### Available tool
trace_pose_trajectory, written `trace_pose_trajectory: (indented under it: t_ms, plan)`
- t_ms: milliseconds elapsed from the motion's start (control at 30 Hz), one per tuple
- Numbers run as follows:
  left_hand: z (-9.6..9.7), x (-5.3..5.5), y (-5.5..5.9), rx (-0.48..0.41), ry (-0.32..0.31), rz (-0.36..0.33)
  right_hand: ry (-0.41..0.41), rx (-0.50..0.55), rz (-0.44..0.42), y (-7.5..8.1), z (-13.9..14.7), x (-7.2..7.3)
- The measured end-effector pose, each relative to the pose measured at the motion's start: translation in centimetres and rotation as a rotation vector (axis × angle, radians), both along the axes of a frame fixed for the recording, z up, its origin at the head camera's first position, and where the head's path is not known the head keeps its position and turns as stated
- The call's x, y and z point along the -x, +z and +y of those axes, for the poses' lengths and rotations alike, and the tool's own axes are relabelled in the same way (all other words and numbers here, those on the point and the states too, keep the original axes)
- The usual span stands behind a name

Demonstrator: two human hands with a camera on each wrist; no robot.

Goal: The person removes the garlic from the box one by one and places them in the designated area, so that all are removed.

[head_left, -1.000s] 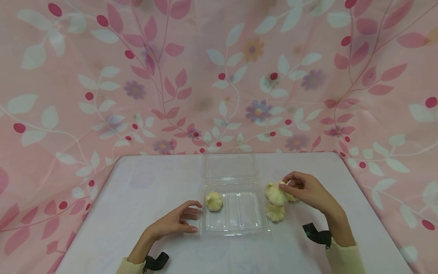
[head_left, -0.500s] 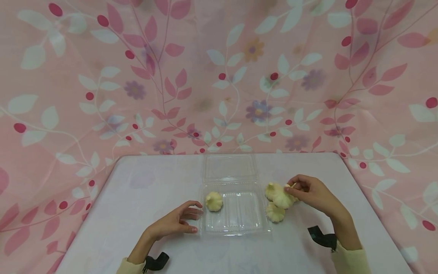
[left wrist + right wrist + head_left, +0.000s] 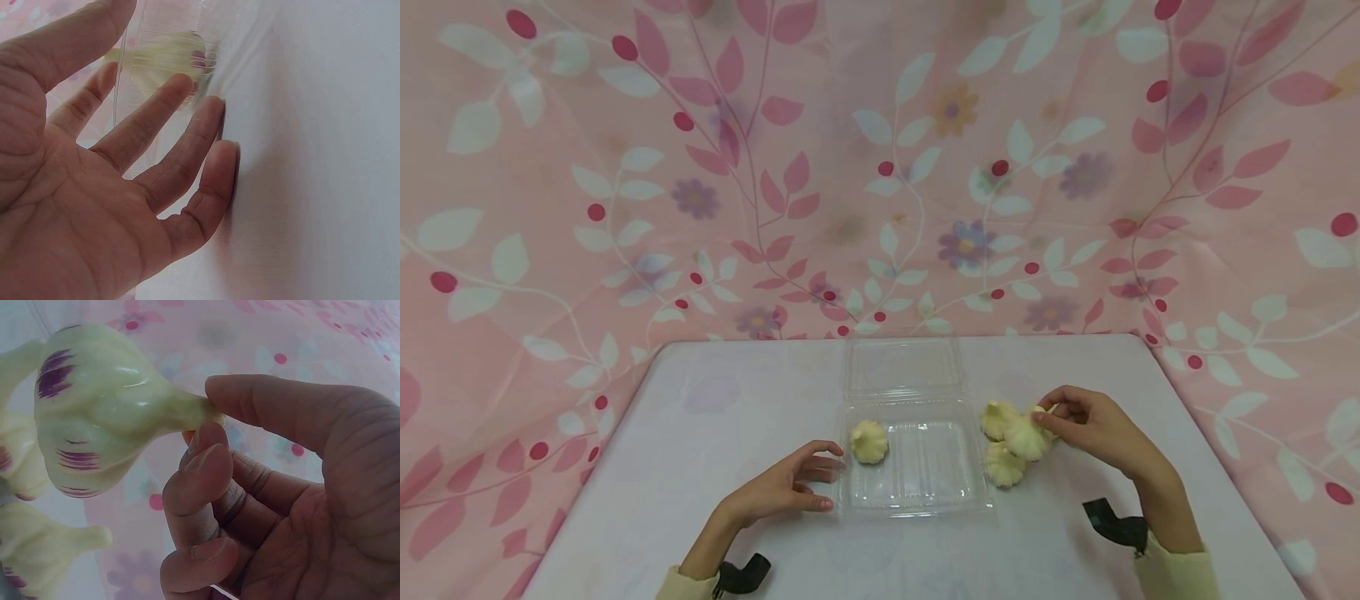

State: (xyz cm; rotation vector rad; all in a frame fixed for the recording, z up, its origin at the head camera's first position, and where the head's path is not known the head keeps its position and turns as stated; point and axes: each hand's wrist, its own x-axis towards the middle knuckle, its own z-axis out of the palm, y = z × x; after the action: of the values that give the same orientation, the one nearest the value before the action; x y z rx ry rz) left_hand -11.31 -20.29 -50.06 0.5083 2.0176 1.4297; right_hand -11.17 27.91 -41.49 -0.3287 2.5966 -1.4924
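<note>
My right hand (image 3: 1093, 425) pinches a garlic bulb (image 3: 103, 412) by its stem between thumb and fingertips. The bulb is pale with purple streaks and overlaps the other bulbs in the head view. Two more garlic bulbs, one at the back (image 3: 997, 418) and one in front (image 3: 1003, 467), lie right of a clear plastic box (image 3: 917, 510). Inside the box, at its left, sits another garlic bulb (image 3: 869, 442). My left hand (image 3: 782, 487) lies beside the box's left wall, fingers loosely spread and holding nothing; the left wrist view shows its fingertips close to that wall.
The box's clear lid (image 3: 904, 367) lies folded back toward the table's far edge. A white cloth covers the table (image 3: 760, 383). Behind it hangs a pink curtain (image 3: 850, 167) with leaves and flowers. Each wrist carries a small black camera (image 3: 1116, 525).
My right hand has moved to the right with the garlic bulb in its fingers, away from the box and showing more of the bulbs behind. The left hand has stayed in place.
</note>
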Motion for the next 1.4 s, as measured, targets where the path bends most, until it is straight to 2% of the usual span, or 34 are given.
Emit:
trace_pose_trajectory:
  t_ms: [400,733,1133,1400]
  plan:
    - [0.0,0.0,0.1,-0.004,0.0,-0.003,-0.012,-0.023,-0.004,-0.3,1.0,-0.2]
    - [0.1,0.0,0.2,0.003,-0.001,0.001,-0.044,-0.054,-0.041,-0.9,1.5,-0.2]
    - [0.0,0.1,-0.1,0.005,0.005,-0.007,-0.06,-0.129,-0.059,-1.3,1.8,-0.5]
    - [0.1,0.1,-0.1,0.0,0.007,-0.011,-0.048,-0.138,-0.073,-2.0,2.1,-0.5]
